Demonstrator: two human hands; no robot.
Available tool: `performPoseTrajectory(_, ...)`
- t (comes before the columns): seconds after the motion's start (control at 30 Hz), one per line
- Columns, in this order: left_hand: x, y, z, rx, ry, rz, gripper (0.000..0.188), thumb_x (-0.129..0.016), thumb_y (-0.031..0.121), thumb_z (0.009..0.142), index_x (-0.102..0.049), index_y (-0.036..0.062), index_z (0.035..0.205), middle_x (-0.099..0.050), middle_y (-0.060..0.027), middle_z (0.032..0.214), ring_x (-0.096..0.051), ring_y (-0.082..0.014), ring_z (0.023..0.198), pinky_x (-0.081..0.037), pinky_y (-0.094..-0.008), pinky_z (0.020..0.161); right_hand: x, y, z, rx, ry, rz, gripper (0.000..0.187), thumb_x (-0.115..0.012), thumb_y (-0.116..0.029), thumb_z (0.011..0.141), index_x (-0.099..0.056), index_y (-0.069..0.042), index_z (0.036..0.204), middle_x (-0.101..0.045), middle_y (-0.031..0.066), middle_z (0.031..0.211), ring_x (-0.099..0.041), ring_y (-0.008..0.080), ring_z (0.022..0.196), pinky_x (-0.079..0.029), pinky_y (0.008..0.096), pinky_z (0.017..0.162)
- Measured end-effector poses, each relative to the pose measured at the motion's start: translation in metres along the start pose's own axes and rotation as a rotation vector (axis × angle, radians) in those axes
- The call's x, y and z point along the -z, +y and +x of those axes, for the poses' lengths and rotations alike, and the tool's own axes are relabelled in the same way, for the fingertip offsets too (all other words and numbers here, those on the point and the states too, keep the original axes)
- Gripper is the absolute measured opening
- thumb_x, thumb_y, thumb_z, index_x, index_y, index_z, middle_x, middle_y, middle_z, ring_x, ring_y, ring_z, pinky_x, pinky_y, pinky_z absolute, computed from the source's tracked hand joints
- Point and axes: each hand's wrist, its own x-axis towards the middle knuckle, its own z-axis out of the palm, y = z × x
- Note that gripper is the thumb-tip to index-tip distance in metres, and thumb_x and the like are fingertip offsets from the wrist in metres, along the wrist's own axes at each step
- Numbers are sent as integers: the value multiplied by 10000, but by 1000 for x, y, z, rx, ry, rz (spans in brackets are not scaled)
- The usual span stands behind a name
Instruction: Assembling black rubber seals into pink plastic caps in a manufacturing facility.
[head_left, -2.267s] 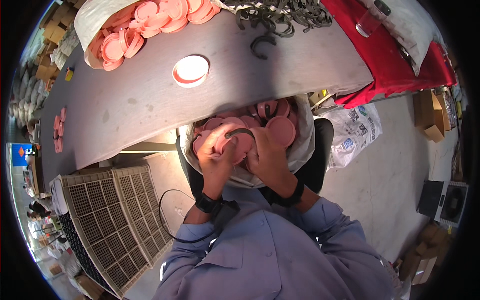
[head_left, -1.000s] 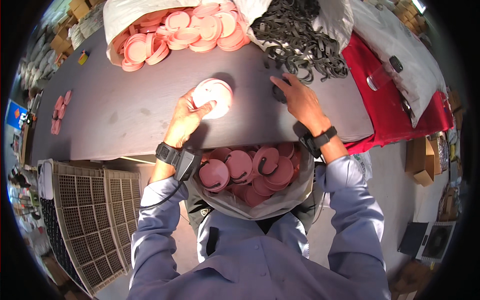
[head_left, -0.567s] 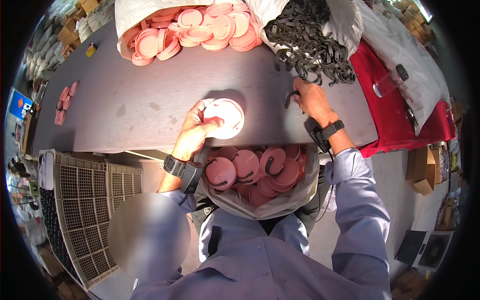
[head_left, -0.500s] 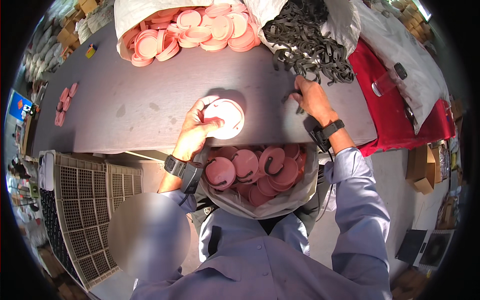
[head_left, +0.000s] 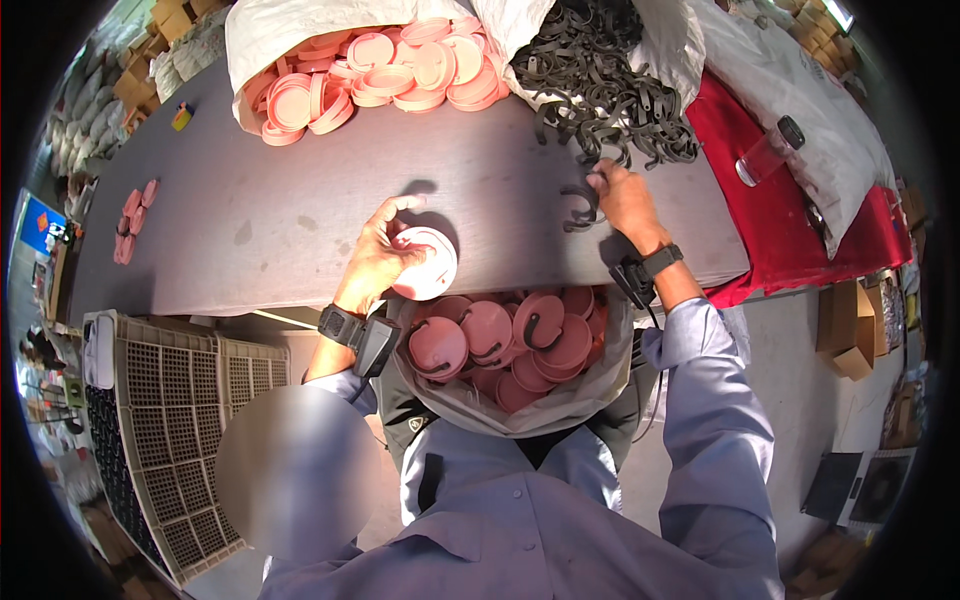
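Observation:
My left hand (head_left: 372,262) grips a round pink lid (head_left: 430,272) above the front edge of the table, thumb across its sunlit face and one finger lifted off. My right hand (head_left: 630,208) is at the near edge of a pile of black curved straps (head_left: 610,80), its fingertips pinched together. What is between them, if anything, I cannot make out. Beside those fingers a pair of loose black straps (head_left: 578,210) shows against the tabletop. In my lap an open sack (head_left: 530,422) holds many pink lids (head_left: 488,330), some with a black strap on them.
A white sack (head_left: 245,60) spills pink lids at the far side of the grey table (head_left: 300,230). Small pink pieces (head_left: 133,222) lie far left. A clear bottle (head_left: 770,152) rests on red cloth (head_left: 725,135) at right. Plastic crates (head_left: 165,420) stand lower left.
My left hand has shifted slightly left and down with the pink lid, which is now tilted. My right hand has moved a little down, and the loose straps beside it show more plainly.

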Motion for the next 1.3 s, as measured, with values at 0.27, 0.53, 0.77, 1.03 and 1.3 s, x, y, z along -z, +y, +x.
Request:
performPoseTrajectory(0.27,21,8,-19,84,-220,234,388,-870,33,770,-646,65,1086,-669,-14,995,-641,-140,959,-520,-307,885,39,-83,-58,-76,-356,596,187,-565,-93,1041,-678,-8,1163,-751,168,906,-626,265,656,-523,374,656)
performPoseTrajectory(0.53,-19,27,-57,120,-269,-213,336,-719,23,929,-690,46,1263,-728,-65,1152,-663,-138,1050,-552,-307,914,-3,-148,-135,196,-217,651,256,-535,-102,1042,-646,-26,1261,-672,227,795,-664,398,731,-502,425,686)
performPoseTrajectory(0.77,-50,38,-70,63,-70,-81,261,-704,-7,954,-726,26,1212,-755,-55,1091,-692,-128,980,-572,-282,877,-3,-154,-151,193,-251,404,396,-553,-116,1007,-561,-6,1388,-699,270,895,-689,452,875,-523,542,753)
performPoseTrajectory(1.03,-67,36,-75,-90,24,-39,242,-667,-54,978,-709,-12,1212,-770,-81,1070,-706,-137,999,-572,-291,910,-12,-161,-168,217,-210,288,556,-588,-121,971,-466,71,1479,-691,238,811,-685,414,722,-511,508,678)
performPoseTrajectory(1.3,-78,39,-81,-150,143,-17,258,-730,19,962,-688,-19,1214,-736,-107,1128,-703,-163,1039,-577,-312,924,-10,-153,-163,212,-191,505,500,-569,-102,1005,-488,59,1472,-673,240,807,-657,398,711,-499,484,685)
